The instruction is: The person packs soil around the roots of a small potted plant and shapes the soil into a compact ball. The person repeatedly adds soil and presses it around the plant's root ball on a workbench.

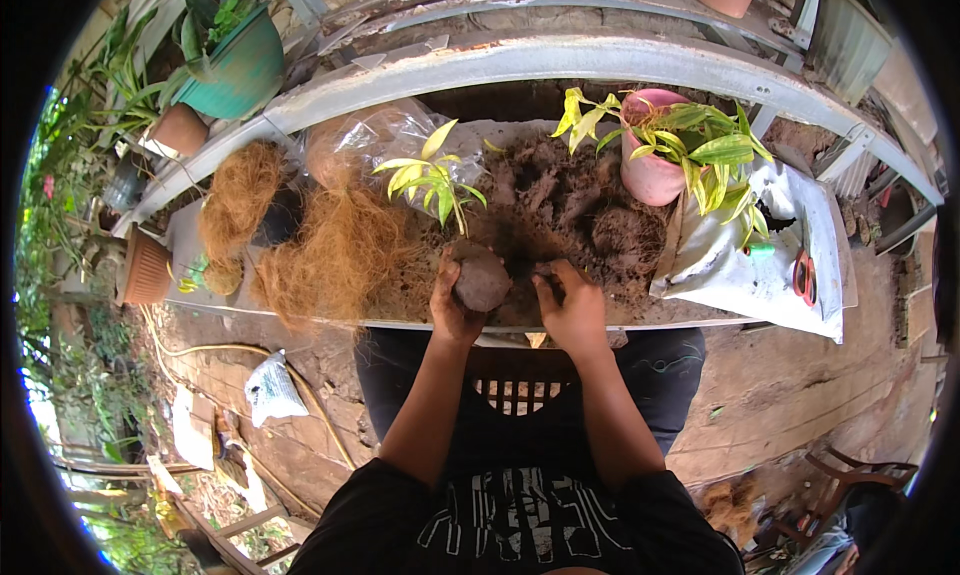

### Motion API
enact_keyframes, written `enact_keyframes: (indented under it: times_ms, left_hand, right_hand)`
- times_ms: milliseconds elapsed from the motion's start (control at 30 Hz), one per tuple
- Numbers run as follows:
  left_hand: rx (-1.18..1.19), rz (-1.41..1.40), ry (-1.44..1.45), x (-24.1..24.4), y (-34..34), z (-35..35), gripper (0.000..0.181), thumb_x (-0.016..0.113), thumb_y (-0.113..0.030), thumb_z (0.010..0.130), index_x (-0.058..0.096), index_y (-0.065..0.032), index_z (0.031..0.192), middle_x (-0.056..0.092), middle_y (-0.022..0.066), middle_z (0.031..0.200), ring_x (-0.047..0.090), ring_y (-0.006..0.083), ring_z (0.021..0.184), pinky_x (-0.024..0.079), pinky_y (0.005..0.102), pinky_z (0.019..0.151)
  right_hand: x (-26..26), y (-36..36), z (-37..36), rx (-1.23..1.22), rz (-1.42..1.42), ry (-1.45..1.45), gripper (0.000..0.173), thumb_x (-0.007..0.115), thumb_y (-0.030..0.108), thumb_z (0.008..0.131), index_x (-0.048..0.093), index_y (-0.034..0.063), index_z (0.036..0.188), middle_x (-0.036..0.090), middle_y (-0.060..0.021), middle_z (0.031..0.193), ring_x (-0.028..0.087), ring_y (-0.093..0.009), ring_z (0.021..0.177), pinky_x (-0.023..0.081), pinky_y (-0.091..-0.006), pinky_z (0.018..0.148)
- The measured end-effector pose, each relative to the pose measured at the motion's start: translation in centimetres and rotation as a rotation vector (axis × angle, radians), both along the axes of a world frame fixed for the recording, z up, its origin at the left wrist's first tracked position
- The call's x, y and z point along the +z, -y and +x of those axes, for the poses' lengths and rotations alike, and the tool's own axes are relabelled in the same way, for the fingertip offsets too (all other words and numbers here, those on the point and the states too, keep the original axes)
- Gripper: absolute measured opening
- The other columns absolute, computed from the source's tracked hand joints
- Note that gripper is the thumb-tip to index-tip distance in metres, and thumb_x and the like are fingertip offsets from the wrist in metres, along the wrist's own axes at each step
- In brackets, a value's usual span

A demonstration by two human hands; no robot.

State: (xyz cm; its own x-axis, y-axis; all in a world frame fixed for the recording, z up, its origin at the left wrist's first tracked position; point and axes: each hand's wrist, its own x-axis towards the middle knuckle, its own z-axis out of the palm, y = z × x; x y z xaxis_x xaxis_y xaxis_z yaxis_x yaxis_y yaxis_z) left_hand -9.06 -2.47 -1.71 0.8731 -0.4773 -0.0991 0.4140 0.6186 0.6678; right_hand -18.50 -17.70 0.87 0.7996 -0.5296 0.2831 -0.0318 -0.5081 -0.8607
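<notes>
My left hand (pixel 454 297) is wrapped around the side of a rounded ball of dark soil (pixel 482 278). A leafy yellow-green cutting (pixel 433 176) rises just beyond the ball; its stem seems to run down into the soil, though the base is hidden. To the right, my right hand (pixel 568 297) hovers near the ball without touching it. Its fingers are curled in, and whether they pinch some soil is hard to tell. Behind both hands spreads a heap of loose dark soil (pixel 551 181) on the table (pixel 630 314).
Brown coconut fibre (pixel 337 249) and a clear plastic bag (pixel 397 129) lie to the left. A pink pot (pixel 651 171) with leafy cuttings stands at the right, near a white sack (pixel 757 290) bearing red-handled scissors (pixel 805 276) and a green spool (pixel 759 249). A metal rail (pixel 525 59) borders the back.
</notes>
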Motion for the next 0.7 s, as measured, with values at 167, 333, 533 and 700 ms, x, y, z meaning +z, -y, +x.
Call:
enact_keyframes:
  times_ms: [167,333,533,700]
  left_hand:
    - [-0.03,0.008,0.071,0.1,0.3,-0.1,0.065,0.069,-0.04,0.081,0.043,-0.0113,0.133,0.056,0.0137,0.123,0.058,0.0304,0.111,0.051,0.0477,0.09]
    - [0.005,0.062,0.129,-0.5,0.2,-0.7,0.05,0.068,-0.02,0.085,0.046,-0.0054,0.128,0.055,0.0128,0.121,0.057,0.0242,0.109,0.048,0.0369,0.092]
    - [0.022,0.141,0.382,-0.3,0.3,-1.1,0.046,0.068,-0.012,0.085,0.051,-0.002,0.126,0.057,0.0098,0.119,0.052,0.0204,0.114,0.039,0.0345,0.101]
    - [0.038,0.474,0.744,0.9,-0.4,-1.7,0.042,0.066,-0.01,0.088,0.054,0.0,0.126,0.057,0.0099,0.123,0.052,0.0205,0.116,0.038,0.0341,0.101]
  right_hand:
    - [2.3,1.8,0.0,0.031,0.049,0.125,0.019,0.068,0.007,0.083,0.067,0.0015,0.102,0.066,-0.0157,0.093,0.065,-0.034,0.082,0.052,-0.0377,0.068]
    - [4.1,1.1,0.6,0.218,0.103,0.111,0.017,0.065,0.012,0.088,0.066,0.0009,0.101,0.066,-0.0176,0.095,0.065,-0.036,0.084,0.051,-0.0375,0.073]
    - [5.1,0.2,0.7,0.36,0.058,-0.137,0.025,0.062,0.022,0.091,0.063,-0.0012,0.102,0.065,-0.0213,0.097,0.063,-0.038,0.09,0.049,-0.0397,0.076]
    - [4.0,0.0,-0.3,0.31,0.011,-0.112,0.026,0.063,0.023,0.09,0.063,-0.0014,0.099,0.065,-0.0231,0.1,0.062,-0.042,0.095,0.05,-0.0422,0.077]
